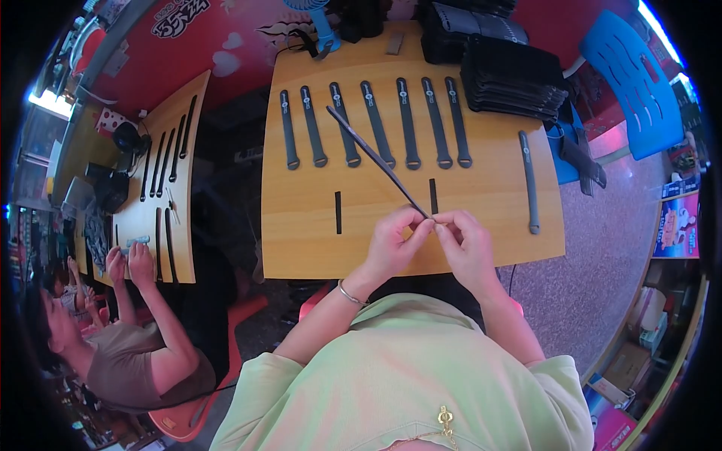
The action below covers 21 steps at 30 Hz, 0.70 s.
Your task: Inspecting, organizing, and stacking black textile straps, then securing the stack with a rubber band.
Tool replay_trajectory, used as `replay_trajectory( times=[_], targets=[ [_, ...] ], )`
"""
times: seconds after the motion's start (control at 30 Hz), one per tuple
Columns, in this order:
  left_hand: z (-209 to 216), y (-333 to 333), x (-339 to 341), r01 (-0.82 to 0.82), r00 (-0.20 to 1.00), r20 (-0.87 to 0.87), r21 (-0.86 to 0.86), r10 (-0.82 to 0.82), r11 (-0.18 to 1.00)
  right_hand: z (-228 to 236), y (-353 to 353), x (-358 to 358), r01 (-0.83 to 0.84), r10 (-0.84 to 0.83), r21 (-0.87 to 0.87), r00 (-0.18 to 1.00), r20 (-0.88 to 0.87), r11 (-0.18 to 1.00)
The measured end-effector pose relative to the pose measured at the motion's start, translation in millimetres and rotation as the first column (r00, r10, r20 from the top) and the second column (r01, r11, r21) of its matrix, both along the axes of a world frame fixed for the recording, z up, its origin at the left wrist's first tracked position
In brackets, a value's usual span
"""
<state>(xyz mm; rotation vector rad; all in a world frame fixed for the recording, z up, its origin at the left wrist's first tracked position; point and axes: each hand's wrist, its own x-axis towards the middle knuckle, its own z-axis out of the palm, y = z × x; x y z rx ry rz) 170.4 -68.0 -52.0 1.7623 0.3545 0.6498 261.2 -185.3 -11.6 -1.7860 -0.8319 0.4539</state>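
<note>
Both hands (pixel 392 242) pinch a dark strap (pixel 375 158) by its end; laid-out straps (pixel 408 126) bear white printing (pixel 368 95).

Held strap (pixel 379 161) end hidden at fingertips (pixel 426 225), fan (pixel 322 25) cropped

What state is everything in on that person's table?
Held strap, raised, slanting away leftward
Left hand, fingers pinching the strap's near end
Right hand, fingers pinched at that end too
Row of seven straps, lying flat
Lone strap, flat at right
Short black strips, flat
Black stack, piled up
Blue fan, standing; spinning unclear
</note>
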Motion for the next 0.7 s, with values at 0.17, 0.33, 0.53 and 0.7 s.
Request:
replay_trajectory(
  times=[0.17,0.33,0.53,0.7],
  targets=[
    [11,4,1,-0.001,1.000,0.021,0.080,-0.001,0.997,-3,0,0,0.035,-0.029,0.056,0.994,-0.108,0.998],
    [21,9,4,0.019,1.000,0.018,0.240,-0.024,0.971,-1,2,7,0.091,-0.103,0.105,0.988,0.113,0.990],
    [39,13,-3,0.083,0.997,-0.013,0.275,-0.082,0.958,13,5,14,0.073,-0.110,0.116,0.929,0.354,0.991],
    [39,22,-33,0.367,0.923,-0.180,0.137,-0.341,0.920,30,-1,40,0.275,-0.269,0.064,0.819,0.507,0.959]
  ],
)
